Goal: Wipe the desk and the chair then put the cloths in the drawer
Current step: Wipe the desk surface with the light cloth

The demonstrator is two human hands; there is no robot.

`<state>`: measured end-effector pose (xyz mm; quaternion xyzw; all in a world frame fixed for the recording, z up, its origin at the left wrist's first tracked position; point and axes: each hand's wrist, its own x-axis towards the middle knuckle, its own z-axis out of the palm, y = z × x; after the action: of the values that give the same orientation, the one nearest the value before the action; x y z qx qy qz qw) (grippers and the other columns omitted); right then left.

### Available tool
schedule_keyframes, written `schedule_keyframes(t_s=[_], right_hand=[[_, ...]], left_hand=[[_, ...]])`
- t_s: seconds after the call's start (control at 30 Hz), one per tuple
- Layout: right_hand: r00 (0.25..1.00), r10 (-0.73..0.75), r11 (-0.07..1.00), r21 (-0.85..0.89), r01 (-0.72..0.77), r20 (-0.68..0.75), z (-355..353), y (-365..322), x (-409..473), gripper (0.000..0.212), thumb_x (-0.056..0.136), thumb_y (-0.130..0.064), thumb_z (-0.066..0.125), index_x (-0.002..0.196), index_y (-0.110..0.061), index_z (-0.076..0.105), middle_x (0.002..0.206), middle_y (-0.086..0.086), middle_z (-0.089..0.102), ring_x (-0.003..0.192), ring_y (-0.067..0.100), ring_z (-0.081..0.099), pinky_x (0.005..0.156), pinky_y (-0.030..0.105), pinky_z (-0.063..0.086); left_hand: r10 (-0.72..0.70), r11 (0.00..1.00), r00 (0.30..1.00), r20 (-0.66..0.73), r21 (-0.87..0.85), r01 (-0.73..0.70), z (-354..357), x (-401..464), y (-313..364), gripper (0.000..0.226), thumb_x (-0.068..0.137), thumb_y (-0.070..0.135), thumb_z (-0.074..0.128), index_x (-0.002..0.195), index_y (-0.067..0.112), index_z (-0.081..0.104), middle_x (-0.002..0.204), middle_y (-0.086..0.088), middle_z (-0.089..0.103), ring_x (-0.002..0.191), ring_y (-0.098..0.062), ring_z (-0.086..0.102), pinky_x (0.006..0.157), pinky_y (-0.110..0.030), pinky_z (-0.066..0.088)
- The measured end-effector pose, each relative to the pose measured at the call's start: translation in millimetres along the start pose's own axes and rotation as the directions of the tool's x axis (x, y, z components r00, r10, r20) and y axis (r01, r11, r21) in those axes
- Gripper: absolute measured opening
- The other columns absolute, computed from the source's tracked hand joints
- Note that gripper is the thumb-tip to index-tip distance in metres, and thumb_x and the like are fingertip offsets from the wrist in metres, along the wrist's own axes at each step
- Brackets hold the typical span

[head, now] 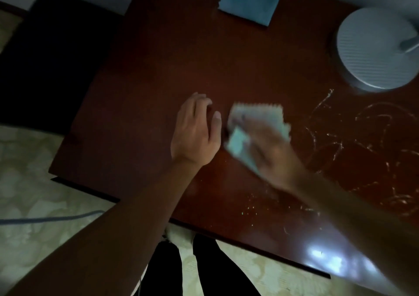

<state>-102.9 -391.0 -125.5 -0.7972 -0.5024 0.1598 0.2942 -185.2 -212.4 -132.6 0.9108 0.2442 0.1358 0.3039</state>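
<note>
Seen from above: left hand (196, 129) flat on dark wooden desk (147, 87), fingers straight. Just beside it, blurred right hand (269, 153) gripping pale cloth (256, 120) against desk. Blue cloth (250, 0) folded at far edge; dark chair (52, 53) left.

dim | glare on desk (326, 259) | right hand (269, 150) motion-blurred

— Left hand (195, 129)?
— Flat, palm down on the desk (140, 87) mid-surface, fingers straight, forearm crossing the near edge.
— Right hand (268, 153)?
— Motion-blurred just beside the left, fingers gripping a pale cloth (256, 119) against the desk.
</note>
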Motion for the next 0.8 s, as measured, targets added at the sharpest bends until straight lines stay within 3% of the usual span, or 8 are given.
schedule_keyframes(t_s=[0.1,0.23,0.33,0.43,0.47,0.57,0.7,0.8], right_hand=[[0.982,0.148,0.980,-0.117,-0.161,-0.116,-23.5,22.1,78.0,0.046,0.105,-0.018,0.037,0.149,-0.005,0.033,0.155,0.014,0.035,0.146,0.025,0.028,0.120,0.045,0.023],[0.983,0.168,0.907,-0.379,-0.183,-0.072,-10.0,26.1,117.2,0.049,0.105,-0.023,0.030,0.153,-0.011,0.026,0.161,0.010,0.023,0.149,0.026,0.017,0.121,0.045,0.014],[0.998,0.061,0.929,-0.367,-0.048,0.024,23.8,-14.4,53.3,0.052,0.102,-0.019,0.038,0.151,-0.009,0.029,0.159,0.013,0.026,0.148,0.031,0.020,0.120,0.050,0.016],[0.990,-0.033,0.954,-0.290,0.071,0.135,39.9,-45.0,-18.4,0.050,0.101,-0.015,0.043,0.150,-0.009,0.033,0.158,0.008,0.030,0.148,0.025,0.024,0.120,0.044,0.021],[0.992,-0.022,0.962,-0.268,0.055,0.125,34.9,-41.3,-22.3,0.051,0.099,-0.012,0.046,0.149,-0.008,0.035,0.157,0.010,0.032,0.146,0.026,0.027,0.119,0.043,0.023],[0.975,0.217,0.924,-0.310,-0.224,-0.057,4.2,-14.8,19.6,0.054,0.098,-0.011,0.045,0.150,-0.007,0.032,0.156,0.018,0.033,0.143,0.035,0.032,0.116,0.047,0.028],[0.969,0.247,0.844,-0.484,-0.229,-0.028,-16.9,19.7,84.9,0.051,0.106,-0.035,0.023,0.155,-0.025,0.018,0.163,0.010,0.014,0.151,0.030,0.006,0.121,0.050,0.008],[0.942,0.333,0.797,-0.524,-0.300,-0.033,3.5,19.1,90.3,0.054,0.104,-0.042,0.015,0.156,-0.029,0.003,0.164,0.010,0.004,0.151,0.029,-0.002,0.121,0.049,0.001]], left_hand=[[-0.007,1.000,1.000,-0.017,-0.030,0.006,-0.9,-0.8,1.2,0.041,0.098,0.029,0.039,0.122,0.001,0.056,0.128,-0.015,0.057,0.130,-0.028,0.047,0.109,-0.041,0.038],[-0.043,0.997,0.998,-0.049,-0.059,0.040,-2.3,0.0,2.6,0.037,0.099,0.020,0.044,0.128,0.000,0.054,0.128,-0.016,0.059,0.125,-0.028,0.051,0.107,-0.038,0.039],[-0.039,0.996,0.998,-0.041,-0.076,0.036,-10.0,0.3,0.6,0.035,0.098,0.016,0.043,0.127,-0.001,0.056,0.126,-0.016,0.060,0.120,-0.030,0.054,0.104,-0.035,0.038],[0.064,0.997,0.998,0.029,0.047,-0.065,-24.8,-8.1,-14.7,0.034,0.097,0.015,0.044,0.127,0.004,0.056,0.133,-0.012,0.057,0.127,-0.026,0.050,0.108,-0.037,0.035],[0.096,0.990,0.993,0.066,0.094,-0.102,-29.5,-13.8,-23.5,0.035,0.097,0.015,0.043,0.129,0.005,0.055,0.137,-0.011,0.055,0.132,-0.025,0.047,0.113,-0.040,0.030],[0.131,0.970,0.984,0.120,0.191,-0.152,-39.0,-27.9,-49.7,0.039,0.099,0.016,0.043,0.136,0.006,0.051,0.147,-0.010,0.047,0.143,-0.024,0.034,0.121,-0.043,0.016],[0.177,0.952,0.980,0.095,0.238,-0.195,-38.7,-35.4,-59.3,0.042,0.099,0.019,0.042,0.137,0.005,0.051,0.148,-0.010,0.046,0.144,-0.025,0.033,0.120,-0.043,0.019],[0.182,0.948,0.979,0.092,0.249,-0.200,-38.1,-36.6,-60.4,0.043,0.097,0.022,0.042,0.137,0.006,0.051,0.148,-0.010,0.047,0.144,-0.025,0.033,0.120,-0.042,0.020]])
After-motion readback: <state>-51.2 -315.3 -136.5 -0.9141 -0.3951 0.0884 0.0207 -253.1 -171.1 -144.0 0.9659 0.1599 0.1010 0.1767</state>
